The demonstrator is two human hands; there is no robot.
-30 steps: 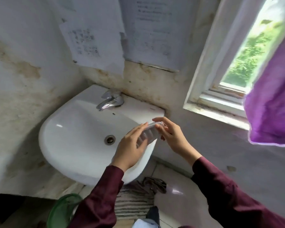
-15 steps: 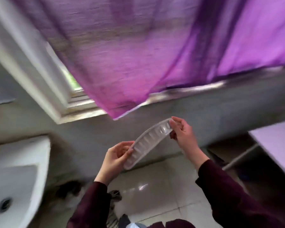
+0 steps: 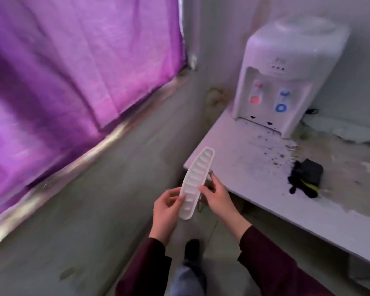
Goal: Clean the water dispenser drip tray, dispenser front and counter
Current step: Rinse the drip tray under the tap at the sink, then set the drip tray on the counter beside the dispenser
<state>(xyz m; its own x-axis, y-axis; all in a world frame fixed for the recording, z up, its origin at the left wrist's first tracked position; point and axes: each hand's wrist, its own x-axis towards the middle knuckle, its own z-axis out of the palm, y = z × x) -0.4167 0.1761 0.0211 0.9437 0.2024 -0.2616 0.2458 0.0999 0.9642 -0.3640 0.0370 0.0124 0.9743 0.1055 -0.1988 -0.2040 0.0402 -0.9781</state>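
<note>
I hold the white slotted drip tray (image 3: 195,182) in front of me, tilted on end. My left hand (image 3: 167,209) grips its lower end and my right hand (image 3: 217,196) pinches its right edge near the middle. The white water dispenser (image 3: 286,67) stands at the back of the pale counter (image 3: 265,184) to the right, with a red tap and a blue tap on its front. The slot at its base is bare. Dark specks and stains cover the counter in front of the dispenser.
A crumpled black cloth (image 3: 305,180) lies on the counter right of the stains. A purple curtain (image 3: 73,60) hangs over the window on the left above a grey wall. My shoe (image 3: 191,249) shows on the tiled floor below.
My view has swung right from the sink, past the curtain, to the counter and dispenser. The drip tray has stayed in both hands and now stands more upright.
</note>
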